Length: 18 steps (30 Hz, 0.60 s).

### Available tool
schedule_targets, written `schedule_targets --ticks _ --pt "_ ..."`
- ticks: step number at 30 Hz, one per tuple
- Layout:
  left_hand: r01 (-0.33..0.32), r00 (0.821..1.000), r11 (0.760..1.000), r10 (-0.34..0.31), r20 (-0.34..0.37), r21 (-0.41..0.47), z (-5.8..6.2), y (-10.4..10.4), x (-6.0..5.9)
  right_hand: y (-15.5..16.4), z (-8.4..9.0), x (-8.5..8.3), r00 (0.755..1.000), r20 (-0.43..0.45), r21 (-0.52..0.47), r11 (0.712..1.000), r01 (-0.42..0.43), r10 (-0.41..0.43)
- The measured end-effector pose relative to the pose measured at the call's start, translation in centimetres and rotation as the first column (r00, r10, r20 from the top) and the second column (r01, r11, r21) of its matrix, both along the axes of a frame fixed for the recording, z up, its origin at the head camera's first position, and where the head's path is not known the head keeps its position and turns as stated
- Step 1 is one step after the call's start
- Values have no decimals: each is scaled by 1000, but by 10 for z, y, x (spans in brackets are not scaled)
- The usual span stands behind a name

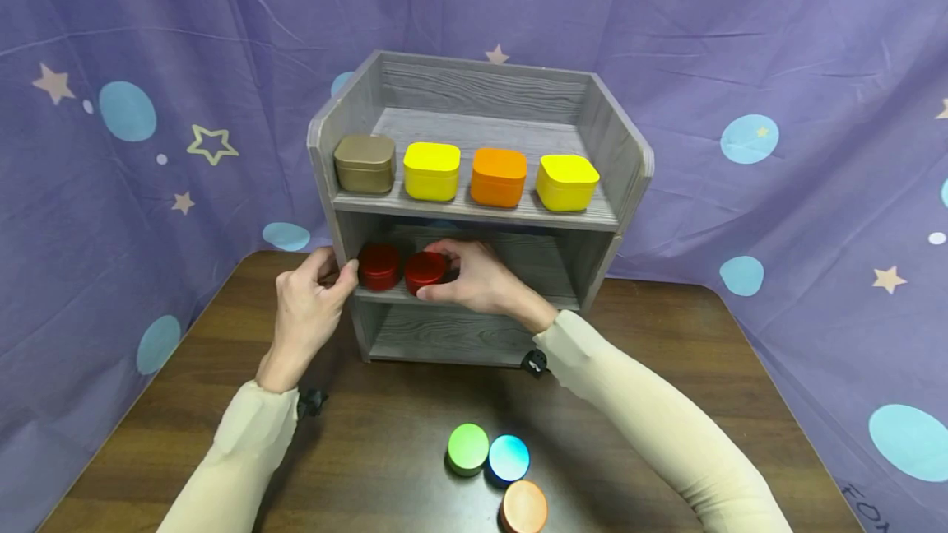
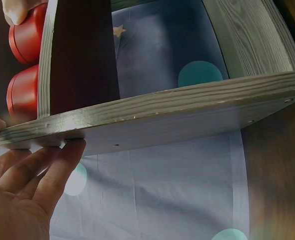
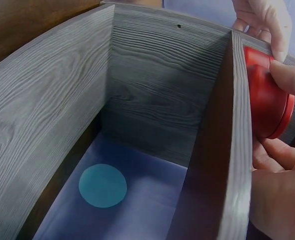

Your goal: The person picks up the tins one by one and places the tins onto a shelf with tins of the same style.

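Shelf unit: a grey wood-grain shelf unit (image 1: pixel 477 76) is taken as the landmark; it is stood upright on a brown table (image 1: pixel 689 336).
Held red tin: a round, glossy, deep-red tin (image 1: pixel 425 268) is seen with its lid on and a seam below the rim; it is located at the middle board of the shelf unit, left of centre, near the front edge. Whether its full weight is borne by the board cannot be told.
Second red tin: a matching tin (image 1: pixel 378 266) is placed upright just beside the first, nearer the shelf unit's left panel.
Right hand: the held red tin is clamped between thumb and fingers of the right hand (image 1: pixel 481 278), which are parted by the tin's width.
Left hand: the front edge of the shelf unit's left panel is gripped by the left hand (image 1: pixel 311 298); the outer face is touched by the fingers (image 2: pixel 62 172).
Top board: four rounded square tins (image 1: pixel 499 177) are lined up along the shelf unit's front.
Foreground: three round tins (image 1: pixel 508 459), green, blue and pale orange, are grouped before the shelf unit.
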<state>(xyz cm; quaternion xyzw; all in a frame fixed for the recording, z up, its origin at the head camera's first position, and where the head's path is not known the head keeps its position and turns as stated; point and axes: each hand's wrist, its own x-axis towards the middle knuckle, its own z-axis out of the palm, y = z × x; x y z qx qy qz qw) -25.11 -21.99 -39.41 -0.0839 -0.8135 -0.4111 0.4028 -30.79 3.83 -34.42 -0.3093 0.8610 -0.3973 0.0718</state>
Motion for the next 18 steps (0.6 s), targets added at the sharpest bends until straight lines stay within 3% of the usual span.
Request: schedule_targets --ticks 18 --pt "0 1000 1000 0 -16 -9 -1 0 0 -2 -1 -1 999 28 -1 1000 20 -20"
